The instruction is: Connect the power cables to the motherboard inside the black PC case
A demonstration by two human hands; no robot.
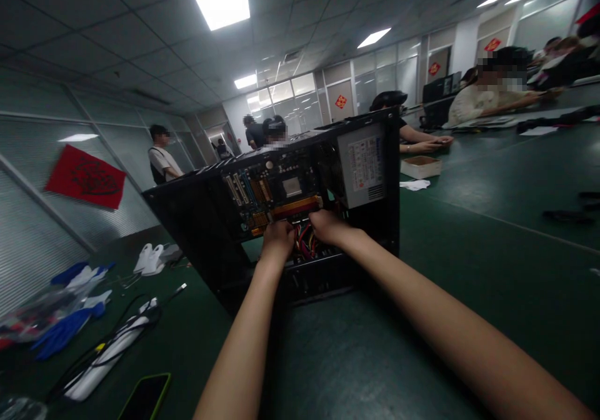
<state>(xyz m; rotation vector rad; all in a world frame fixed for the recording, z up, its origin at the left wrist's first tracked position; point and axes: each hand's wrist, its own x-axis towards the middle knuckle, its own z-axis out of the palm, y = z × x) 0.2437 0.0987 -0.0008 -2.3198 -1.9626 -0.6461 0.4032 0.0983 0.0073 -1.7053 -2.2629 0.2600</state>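
Observation:
An open black computer case (187, 220) stands on the green table in front of me, its inside facing me. A motherboard (291, 185) is mounted at its back, and a silver power supply (360, 167) sits at the upper right. A bundle of coloured power cables (307, 243) lies low in the case, between my hands. My left hand (279, 240) is closed at the left side of this bundle. My right hand (328, 227) is closed at its upper right, just below the memory slots (297, 206). The fingertips of both hands are partly hidden.
On the left lie a white power strip (107, 357) with a black cord, blue gloves (70, 329), a plastic bag (37, 320) and a phone (146, 398). A small box (420, 167) stands beyond the case at right. Several people are around the room.

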